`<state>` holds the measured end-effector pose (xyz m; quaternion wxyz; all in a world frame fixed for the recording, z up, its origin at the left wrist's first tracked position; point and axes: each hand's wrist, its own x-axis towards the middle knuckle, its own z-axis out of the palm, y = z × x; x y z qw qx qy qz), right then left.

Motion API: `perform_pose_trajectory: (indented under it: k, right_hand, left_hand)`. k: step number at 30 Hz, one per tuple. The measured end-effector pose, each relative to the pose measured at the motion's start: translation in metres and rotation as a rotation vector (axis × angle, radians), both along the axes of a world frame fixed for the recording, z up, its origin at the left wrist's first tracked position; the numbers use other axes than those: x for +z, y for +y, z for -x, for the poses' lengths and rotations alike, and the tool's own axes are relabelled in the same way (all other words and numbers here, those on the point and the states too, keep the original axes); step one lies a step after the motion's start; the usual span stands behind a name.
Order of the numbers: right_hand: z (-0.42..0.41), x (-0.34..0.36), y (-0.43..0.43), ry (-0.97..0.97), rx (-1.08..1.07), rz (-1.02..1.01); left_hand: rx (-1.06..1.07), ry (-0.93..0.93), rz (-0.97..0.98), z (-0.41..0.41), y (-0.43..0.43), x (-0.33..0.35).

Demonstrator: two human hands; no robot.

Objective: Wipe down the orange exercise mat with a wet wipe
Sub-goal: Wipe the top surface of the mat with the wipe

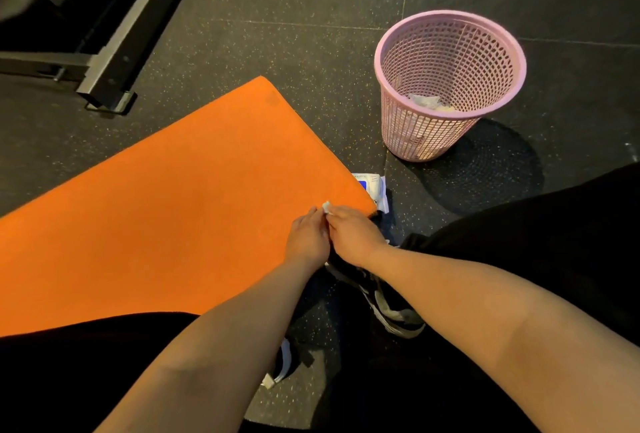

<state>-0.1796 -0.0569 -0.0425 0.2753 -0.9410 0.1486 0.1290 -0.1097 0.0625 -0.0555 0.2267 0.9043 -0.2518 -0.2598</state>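
- The dark speckled floor (311,34) carries everything. A grey machine frame (114,51) stands at 10 o'clock.
- The orange exercise mat (173,197) lies flat from 9 o'clock in to the centre, with nothing on it yet. A hard one-sided stroke could ruck or slide it.
- The pink basket (426,134) stands at 2 o'clock, well apart from the mat, with crumpled paper inside.
- The wipe pack (372,188) sits just beside the mat's right corner, where a sweeping arm could knock it.
- The left hand (306,242) and right hand (353,235) meet over that corner, fingers curled.
- The wet wipe (326,208) is pinched between both hands, and only a small white bit of it shows. If it stays bunched it would clean little, and pulling it apart sharply could tear it.
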Motion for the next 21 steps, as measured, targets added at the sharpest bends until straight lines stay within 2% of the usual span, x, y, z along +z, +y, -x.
perform_pose_trajectory:
  k: [3,6,11,13,18,21]
  right_hand:
    - [-0.010,0.010,-0.025,0.051,-0.159,0.084]
    - [-0.013,0.008,-0.031,0.081,-0.304,0.067]
    - [-0.011,-0.007,0.005,0.041,-0.043,-0.047]
    - [-0.015,-0.006,-0.002,0.016,0.017,-0.001]
    - [-0.032,0.001,-0.027,0.063,-0.256,0.119]
    - [-0.031,-0.008,-0.003,0.029,-0.128,0.016]
  left_hand:
    - [-0.006,0.001,-0.038,-0.007,0.002,-0.001]
    - [-0.026,-0.011,-0.063,-0.008,0.002,-0.002]
    - [-0.038,-0.040,-0.023,-0.007,-0.002,-0.006]
    - [-0.053,-0.057,-0.028,-0.008,-0.001,-0.007]
    - [-0.011,-0.060,-0.127,-0.018,-0.006,-0.006]
    - [-0.015,-0.036,-0.157,-0.022,-0.009,-0.004]
